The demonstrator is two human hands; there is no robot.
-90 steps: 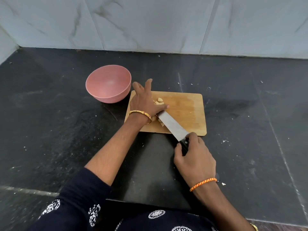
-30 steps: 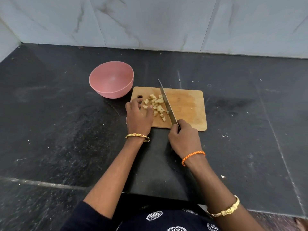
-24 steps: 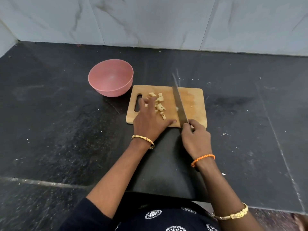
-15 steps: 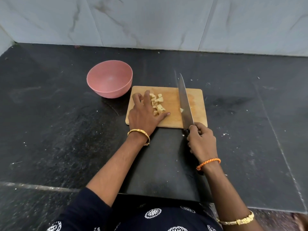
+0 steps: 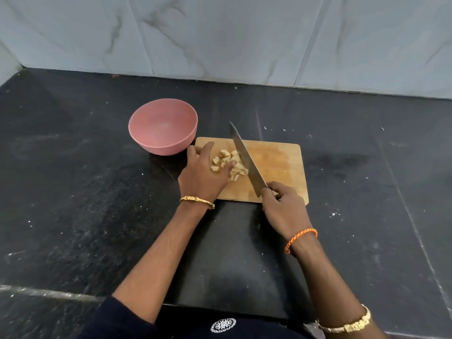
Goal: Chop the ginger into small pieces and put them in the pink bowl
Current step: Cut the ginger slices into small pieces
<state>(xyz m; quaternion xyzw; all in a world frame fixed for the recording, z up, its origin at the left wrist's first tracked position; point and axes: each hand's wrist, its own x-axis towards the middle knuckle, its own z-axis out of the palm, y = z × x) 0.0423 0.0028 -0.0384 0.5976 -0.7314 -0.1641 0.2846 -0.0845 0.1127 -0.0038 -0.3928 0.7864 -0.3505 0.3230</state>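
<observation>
— Black counter [image 5: 73, 192] carries our wooden board [image 5: 278, 165] beside the pink bowl [image 5: 163, 127]?

— Yes. Our left hand [image 5: 203, 177] cups the ginger pieces [image 5: 228, 162] with relaxed fingers; our right hand [image 5: 283, 206] grips the knife [image 5: 247, 162].

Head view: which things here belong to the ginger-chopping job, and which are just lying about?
Job:
- pale chopped ginger pieces
- round pink bowl, nothing visible inside
- steel-bladed knife, gripped by right hand
- rectangular wooden cutting board
- left hand, against the pieces

Lying about:
- white specks on black stone counter
</observation>
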